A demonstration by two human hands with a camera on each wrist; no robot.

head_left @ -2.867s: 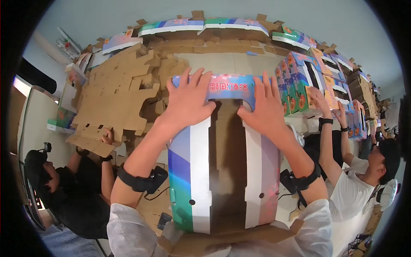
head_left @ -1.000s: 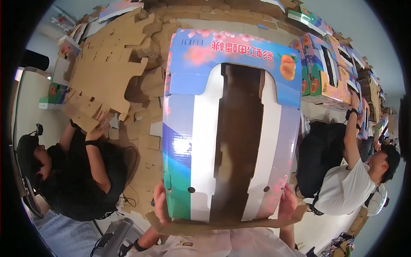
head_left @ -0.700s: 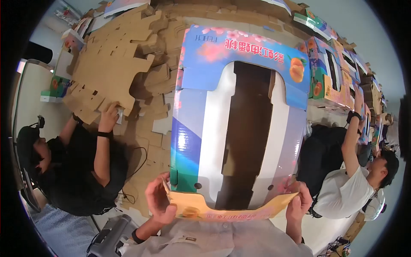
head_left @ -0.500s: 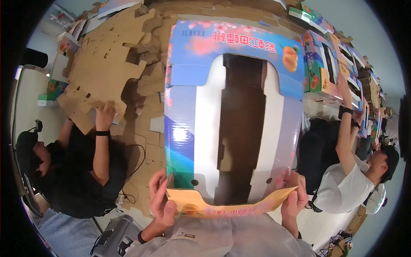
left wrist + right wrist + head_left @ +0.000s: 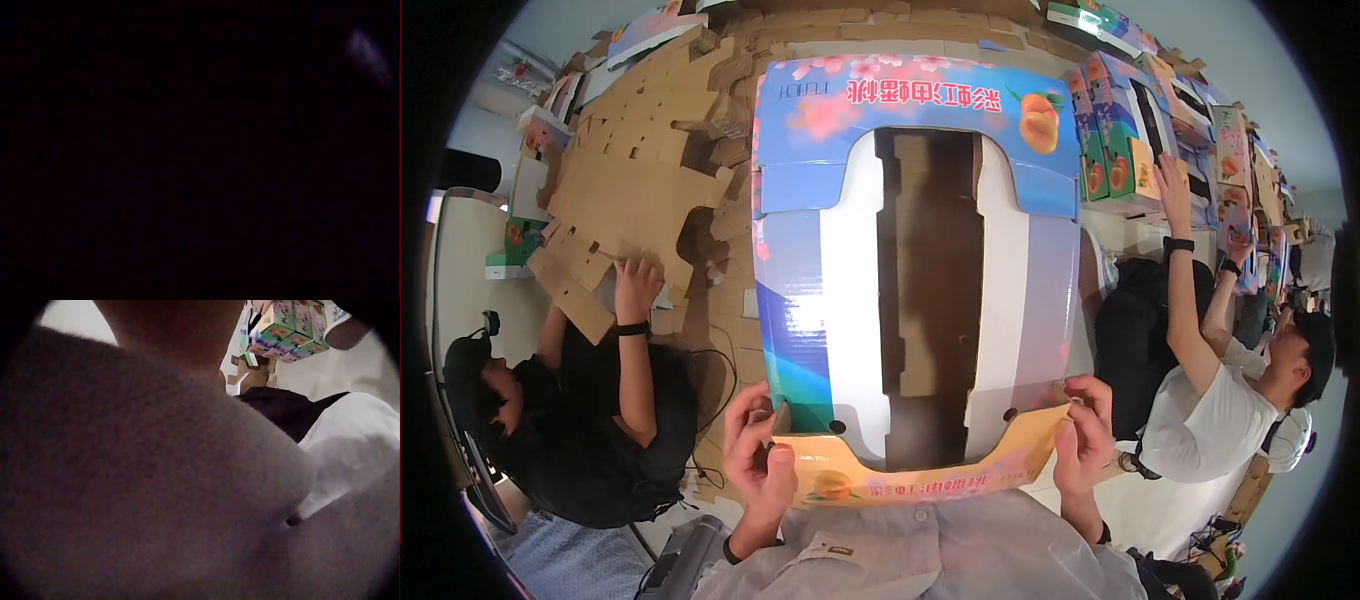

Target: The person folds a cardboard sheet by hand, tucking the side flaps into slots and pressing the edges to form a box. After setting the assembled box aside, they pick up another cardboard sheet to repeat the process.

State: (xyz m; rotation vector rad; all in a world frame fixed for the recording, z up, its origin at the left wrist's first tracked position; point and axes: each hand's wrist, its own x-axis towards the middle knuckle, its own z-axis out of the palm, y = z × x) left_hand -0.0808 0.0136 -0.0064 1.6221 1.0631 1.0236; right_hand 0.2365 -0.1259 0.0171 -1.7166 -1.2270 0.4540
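Cardboard sheets (image 5: 630, 190) behind; L grip (image 5: 755, 465) & R grip (image 5: 1083, 440), both curled, pinch box flap (image 5: 920, 482) ends.

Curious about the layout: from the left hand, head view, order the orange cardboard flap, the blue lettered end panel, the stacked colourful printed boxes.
1. Orange cardboard flap: pinched by the left hand, near end.
2. Blue lettered end panel: far end, above.
3. Stacked colourful printed boxes: upper right, beyond.

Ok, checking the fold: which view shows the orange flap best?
Head view: the orange flap shows clearly, held by left hand and right hand. Left wrist view is black; right wrist view misses it.
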